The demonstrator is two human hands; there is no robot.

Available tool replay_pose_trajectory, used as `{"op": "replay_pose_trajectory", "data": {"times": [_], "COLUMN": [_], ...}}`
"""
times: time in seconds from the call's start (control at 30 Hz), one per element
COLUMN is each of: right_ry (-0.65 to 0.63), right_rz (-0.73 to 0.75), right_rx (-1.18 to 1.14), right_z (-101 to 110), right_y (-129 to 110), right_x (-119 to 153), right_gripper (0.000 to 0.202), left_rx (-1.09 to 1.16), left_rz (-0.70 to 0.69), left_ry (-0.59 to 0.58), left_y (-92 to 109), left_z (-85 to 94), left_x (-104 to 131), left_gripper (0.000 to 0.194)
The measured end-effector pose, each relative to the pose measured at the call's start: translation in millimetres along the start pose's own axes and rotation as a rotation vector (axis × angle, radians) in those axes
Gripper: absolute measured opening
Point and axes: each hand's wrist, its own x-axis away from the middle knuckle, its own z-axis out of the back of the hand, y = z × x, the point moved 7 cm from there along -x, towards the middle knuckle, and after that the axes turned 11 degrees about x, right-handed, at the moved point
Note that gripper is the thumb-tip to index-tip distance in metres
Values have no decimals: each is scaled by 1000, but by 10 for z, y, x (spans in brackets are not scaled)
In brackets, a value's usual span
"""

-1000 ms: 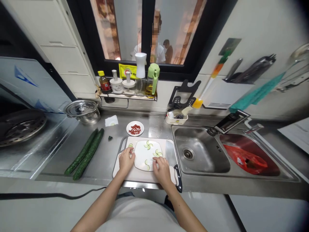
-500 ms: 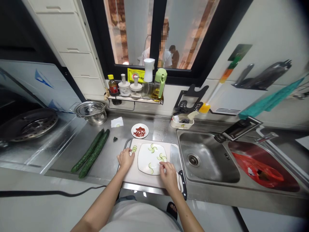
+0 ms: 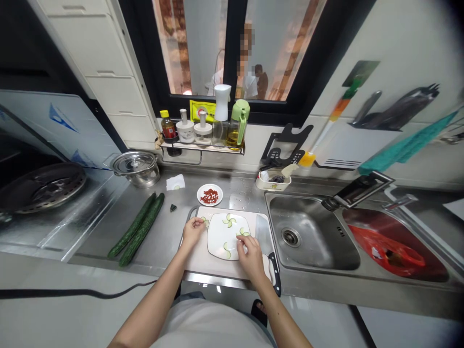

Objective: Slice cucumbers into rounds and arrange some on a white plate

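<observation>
On the cutting board (image 3: pixel 197 268): a white plate (image 3: pixel 217 237), squarish with rounded corners, lying flat.
Far slices (image 3: pixel 229 221): thin, curved and green-edged, fanned like a pinwheel near the plate's far edge.
Near slices (image 3: pixel 227 250): curved too, close to the plate's near edge.
Right slices (image 3: pixel 245 231): at the plate's right edge, partly covered by the fingers of the right hand (image 3: pixel 250 255).
Left hand (image 3: pixel 192 234): just left of the plate, thumb and index finger drawn together at the spare slices (image 3: pixel 205 222); too small to tell whether they grasp one.
Right hand: over the plate's right edge, fingers bent, tips close to the slices there; whether they pinch anything, I cannot tell.
Knife (image 3: pixel 263 231): right of the plate, blade flat on the board.
Small dish (image 3: pixel 199 197): beyond the plate, holding red bits (image 3: pixel 209 196).
Cucumbers (image 3: pixel 143 229): two, whole, side by side on the counter (image 3: pixel 172 237), well left of the plate.
Dark green piece (image 3: pixel 173 208): between cucumbers and plate.
White paper (image 3: pixel 176 180): beyond and left of the plate, bearing a pale slice.
Lidded pot (image 3: pixel 143 178): farther left, beyond the plate.
Sink (image 3: pixel 326 244): right of the plate, a red bag (image 3: pixel 387 253) in its farther basin.
</observation>
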Motion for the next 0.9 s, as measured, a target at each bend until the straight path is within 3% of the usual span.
{"op": "replay_pose_trajectory", "data": {"times": [0.23, 0.4, 0.6, 0.67, 0.73, 0.9], "right_ry": [29, -86, -119, -110, -104, -109], "right_rz": [13, 34, 53, 9, -44, -107], "right_rx": [-160, -319, -397, -439, -487, -543], "right_z": [154, 167, 167, 164, 157, 136], "right_y": [-297, -509, -665, -642, -607, -578], "right_x": [-378, -600, -686, -693, -696, -698], "right_gripper": [21, 21, 13, 14, 16, 16], "left_rx": [243, 325, 379, 452, 561, 906], "left_rz": [-48, -75, -92, -17, 143, 655], "left_ry": [-97, -183, -200, -169, -182, -456], "left_y": [483, 807, 986, 942, 843, 700], "left_z": [-75, -148, -193, -187, -227, -531], "left_x": [195, 395, 497, 518, 560, 786], "left_gripper": [28, 24, 25, 27, 31, 36]}}
